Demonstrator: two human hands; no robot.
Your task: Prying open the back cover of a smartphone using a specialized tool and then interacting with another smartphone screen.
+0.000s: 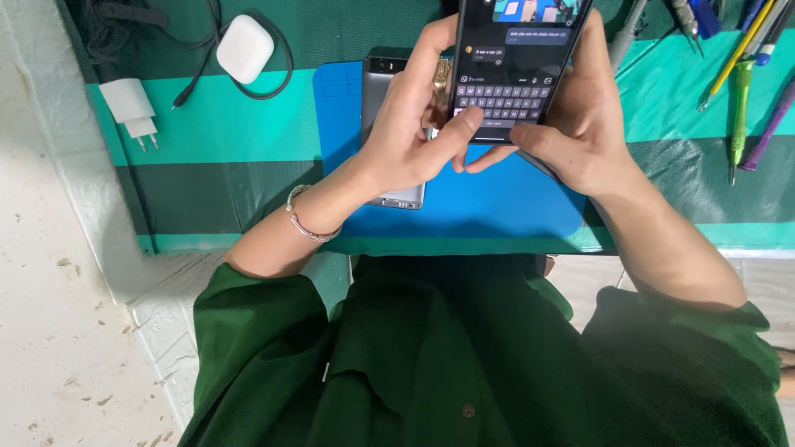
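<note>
the black smartphone (pixel 517 62) is held above the blue work mat (pixel 489 199), screen facing the person, with an on-screen keyboard and a chat view lit. both hands grip it from below. the left hand (pixel 406 132) wraps the phone's left edge, fingers curled behind it, and its thumb rests on the lower left of the keyboard. the right hand (pixel 584 124) closes around the right edge, its thumb lying across the bottom edge of the phone.

a silver bracelet (pixel 308 222) sits on the left wrist. directly under the left hand, a second, silver phone (pixel 385 124) lies flat on the mat, partly covered by the hand.

the mat rests on a green striped cloth (pixel 232 149). at far left on the cloth lie a white charger plug (pixel 132 108) and a white earbud case (pixel 245 48) ringed by a black cable (pixel 277 70). at far right, well apart from the hands, a row of screwdrivers and pens (pixel 741 83) lies on the cloth.
</note>
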